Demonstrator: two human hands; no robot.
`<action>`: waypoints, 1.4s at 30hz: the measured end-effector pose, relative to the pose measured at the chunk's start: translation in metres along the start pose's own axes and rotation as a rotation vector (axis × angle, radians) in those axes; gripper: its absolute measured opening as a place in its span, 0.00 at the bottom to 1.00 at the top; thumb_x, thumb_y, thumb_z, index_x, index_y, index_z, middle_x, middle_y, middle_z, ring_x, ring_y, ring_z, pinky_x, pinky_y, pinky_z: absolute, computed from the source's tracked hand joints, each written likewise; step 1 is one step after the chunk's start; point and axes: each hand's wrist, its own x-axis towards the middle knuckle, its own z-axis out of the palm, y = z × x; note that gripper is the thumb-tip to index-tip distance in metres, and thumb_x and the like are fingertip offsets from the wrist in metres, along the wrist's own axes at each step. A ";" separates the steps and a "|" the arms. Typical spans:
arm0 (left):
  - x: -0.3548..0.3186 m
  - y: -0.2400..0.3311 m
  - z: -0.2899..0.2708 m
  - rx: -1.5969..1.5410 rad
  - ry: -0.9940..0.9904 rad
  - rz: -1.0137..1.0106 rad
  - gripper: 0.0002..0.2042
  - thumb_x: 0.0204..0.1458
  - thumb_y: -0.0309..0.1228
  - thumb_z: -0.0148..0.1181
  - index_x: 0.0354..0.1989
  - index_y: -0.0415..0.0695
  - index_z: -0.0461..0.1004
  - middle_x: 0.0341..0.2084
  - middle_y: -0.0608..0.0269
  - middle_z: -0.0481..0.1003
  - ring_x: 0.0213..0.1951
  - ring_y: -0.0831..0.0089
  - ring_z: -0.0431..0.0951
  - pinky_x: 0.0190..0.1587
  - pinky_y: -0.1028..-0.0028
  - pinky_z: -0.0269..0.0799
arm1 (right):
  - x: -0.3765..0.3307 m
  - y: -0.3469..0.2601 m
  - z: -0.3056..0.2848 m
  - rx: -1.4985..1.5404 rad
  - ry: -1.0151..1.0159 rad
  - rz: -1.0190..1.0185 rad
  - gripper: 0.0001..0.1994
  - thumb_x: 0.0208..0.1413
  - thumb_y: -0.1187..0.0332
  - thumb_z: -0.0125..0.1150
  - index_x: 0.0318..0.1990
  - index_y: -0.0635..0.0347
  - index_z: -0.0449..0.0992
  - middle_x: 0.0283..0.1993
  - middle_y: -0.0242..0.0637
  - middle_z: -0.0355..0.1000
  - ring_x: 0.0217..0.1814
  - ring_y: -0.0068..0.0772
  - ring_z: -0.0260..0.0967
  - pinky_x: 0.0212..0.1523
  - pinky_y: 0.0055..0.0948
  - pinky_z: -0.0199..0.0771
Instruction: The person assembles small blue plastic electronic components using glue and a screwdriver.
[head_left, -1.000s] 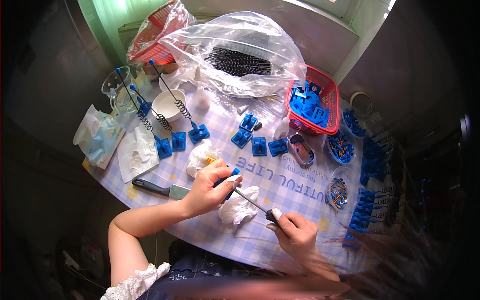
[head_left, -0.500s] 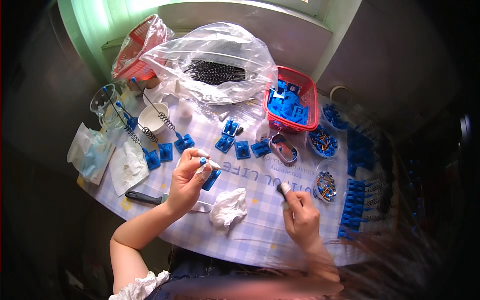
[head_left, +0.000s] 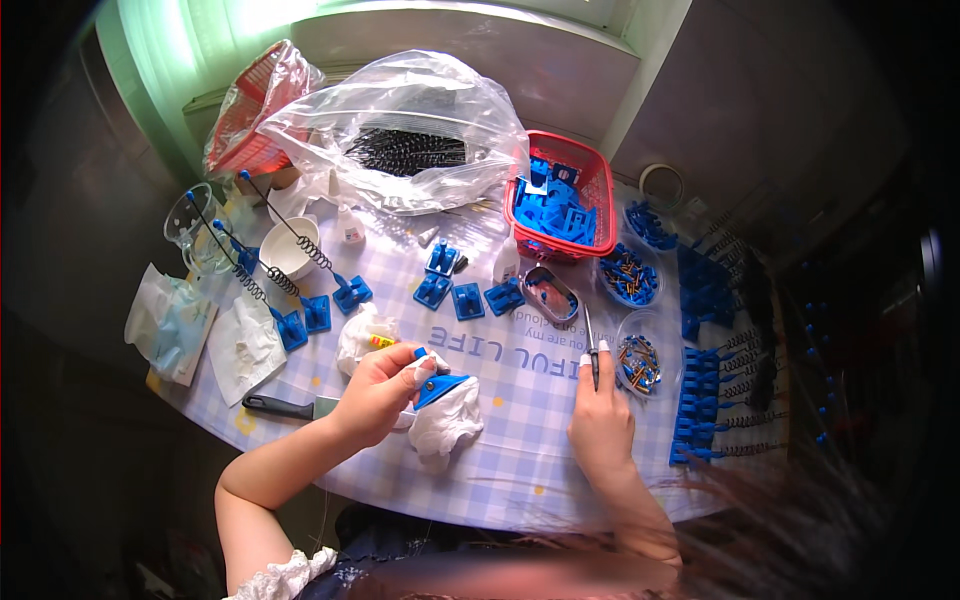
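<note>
My left hand [head_left: 375,400] pinches a blue plastic base piece [head_left: 440,388] with a small dark round spot on its face. Below that piece lies a crumpled white tissue [head_left: 447,428]. White covers show on fingertips of both hands. In my right hand [head_left: 602,425] is a slim tool [head_left: 593,350], dark near the fingers with a thin silver tip pointing away from me; its exact kind is unclear. Beside it stands a clear tub of small brass-and-blue parts [head_left: 638,364]. Several blue bases [head_left: 467,301] sit farther back on the checked cloth.
A black-handled knife [head_left: 280,406] lies under my left forearm. Behind are a red basket of blue parts [head_left: 560,205] and a clear bag of black springs [head_left: 410,150]. Spring-stemmed blue pieces [head_left: 352,293] stand at left; rows of blue assemblies [head_left: 700,400] line the right.
My left hand has moved lower and the blue piece has turned, showing its face. The right hand now points the tool's silver tip forward. The whole view has shifted slightly.
</note>
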 end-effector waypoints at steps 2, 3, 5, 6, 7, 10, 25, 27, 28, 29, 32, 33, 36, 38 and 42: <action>0.000 0.004 0.004 -0.286 -0.029 -0.119 0.08 0.48 0.29 0.52 0.37 0.43 0.66 0.30 0.65 0.70 0.34 0.76 0.73 0.37 0.77 0.70 | -0.001 0.003 0.008 -0.023 0.087 -0.079 0.18 0.34 0.78 0.51 0.40 0.68 0.67 0.50 0.49 0.59 0.18 0.34 0.65 0.19 0.27 0.69; 0.000 0.004 0.004 -0.286 -0.026 -0.118 0.08 0.48 0.29 0.52 0.37 0.43 0.66 0.30 0.65 0.70 0.34 0.76 0.73 0.37 0.77 0.70 | -0.001 0.003 0.011 -0.021 0.087 -0.081 0.18 0.34 0.78 0.51 0.40 0.68 0.67 0.50 0.49 0.59 0.18 0.34 0.65 0.19 0.27 0.69; -0.001 0.005 0.005 -0.409 -0.067 -0.247 0.10 0.47 0.28 0.53 0.39 0.44 0.63 0.32 0.64 0.69 0.35 0.75 0.72 0.39 0.74 0.70 | -0.001 0.003 0.013 -0.022 0.060 -0.077 0.19 0.34 0.76 0.53 0.41 0.66 0.67 0.50 0.46 0.59 0.17 0.33 0.64 0.18 0.27 0.69; -0.001 0.004 0.005 -0.410 -0.064 -0.245 0.10 0.47 0.28 0.53 0.39 0.44 0.63 0.32 0.64 0.69 0.35 0.75 0.72 0.39 0.74 0.70 | -0.001 0.002 0.012 -0.020 0.060 -0.080 0.19 0.34 0.76 0.53 0.41 0.66 0.67 0.50 0.46 0.59 0.17 0.33 0.64 0.18 0.27 0.69; 0.000 0.002 0.006 -0.421 -0.093 -0.269 0.10 0.48 0.28 0.52 0.38 0.44 0.62 0.31 0.65 0.69 0.34 0.77 0.72 0.38 0.77 0.70 | -0.001 0.002 0.008 0.008 0.026 -0.059 0.20 0.34 0.73 0.55 0.41 0.65 0.67 0.50 0.44 0.60 0.18 0.32 0.65 0.19 0.27 0.69; 0.002 -0.005 0.004 -0.427 -0.154 -0.289 0.09 0.49 0.28 0.52 0.37 0.45 0.60 0.31 0.67 0.68 0.33 0.80 0.72 0.37 0.80 0.71 | 0.002 -0.006 -0.009 0.008 0.000 -0.023 0.22 0.34 0.68 0.59 0.42 0.63 0.66 0.49 0.41 0.61 0.23 0.33 0.66 0.21 0.28 0.69; -0.005 -0.013 0.015 -0.379 -0.343 -0.473 0.11 0.51 0.35 0.49 0.38 0.45 0.60 0.29 0.65 0.69 0.28 0.79 0.73 0.28 0.85 0.70 | 0.022 -0.034 -0.027 1.007 -0.015 -0.691 0.25 0.31 0.72 0.65 0.42 0.61 0.67 0.40 0.41 0.67 0.38 0.40 0.67 0.37 0.30 0.70; -0.007 -0.010 0.016 -0.320 -0.333 -0.476 0.11 0.51 0.35 0.48 0.39 0.44 0.60 0.29 0.64 0.69 0.29 0.78 0.73 0.28 0.84 0.70 | 0.019 -0.034 -0.030 1.001 -0.005 -0.645 0.24 0.29 0.73 0.66 0.41 0.62 0.68 0.38 0.42 0.67 0.36 0.39 0.68 0.35 0.28 0.71; -0.009 -0.008 0.016 -0.261 -0.326 -0.485 0.12 0.52 0.36 0.46 0.41 0.44 0.60 0.30 0.63 0.69 0.31 0.76 0.74 0.29 0.84 0.71 | 0.018 -0.034 -0.031 0.995 0.004 -0.592 0.24 0.28 0.75 0.67 0.40 0.63 0.69 0.37 0.42 0.68 0.35 0.37 0.69 0.34 0.27 0.72; -0.010 -0.006 0.016 -0.177 -0.341 -0.446 0.12 0.54 0.35 0.43 0.43 0.42 0.59 0.33 0.60 0.68 0.33 0.73 0.74 0.30 0.82 0.71 | 0.017 -0.032 -0.031 1.012 -0.001 -0.533 0.22 0.28 0.75 0.66 0.39 0.64 0.70 0.35 0.42 0.68 0.32 0.34 0.69 0.31 0.26 0.71; -0.009 0.005 0.024 -0.117 -0.315 -0.415 0.13 0.53 0.33 0.43 0.44 0.41 0.60 0.34 0.59 0.67 0.35 0.72 0.73 0.31 0.81 0.71 | 0.012 -0.019 -0.025 1.019 -0.016 -0.430 0.22 0.28 0.75 0.66 0.38 0.64 0.71 0.34 0.42 0.68 0.31 0.32 0.69 0.30 0.26 0.71; -0.011 0.005 0.024 -0.180 -0.306 -0.398 0.14 0.52 0.31 0.45 0.45 0.39 0.60 0.35 0.59 0.67 0.35 0.73 0.73 0.32 0.80 0.70 | 0.012 -0.020 -0.023 1.035 0.019 -0.447 0.22 0.28 0.74 0.67 0.38 0.64 0.71 0.33 0.41 0.68 0.29 0.32 0.68 0.29 0.25 0.70; -0.011 -0.006 0.019 -0.002 -0.404 -0.254 0.15 0.49 0.30 0.50 0.44 0.39 0.61 0.36 0.60 0.67 0.35 0.75 0.72 0.33 0.79 0.70 | 0.011 -0.028 -0.024 0.966 0.086 -0.529 0.19 0.30 0.72 0.65 0.36 0.64 0.71 0.33 0.40 0.68 0.29 0.35 0.68 0.28 0.26 0.71; -0.009 -0.006 0.023 0.065 -0.311 -0.304 0.16 0.45 0.27 0.55 0.43 0.39 0.62 0.34 0.61 0.69 0.33 0.77 0.72 0.34 0.79 0.69 | 0.008 -0.031 -0.023 0.959 0.101 -0.529 0.18 0.30 0.73 0.65 0.35 0.64 0.71 0.32 0.39 0.68 0.28 0.34 0.68 0.27 0.26 0.70; -0.010 -0.005 0.020 0.200 -0.304 -0.230 0.15 0.42 0.24 0.57 0.40 0.37 0.65 0.31 0.64 0.70 0.33 0.79 0.71 0.33 0.80 0.69 | 0.007 -0.032 -0.019 0.932 0.168 -0.573 0.17 0.30 0.72 0.65 0.33 0.64 0.71 0.30 0.38 0.67 0.26 0.33 0.67 0.23 0.25 0.69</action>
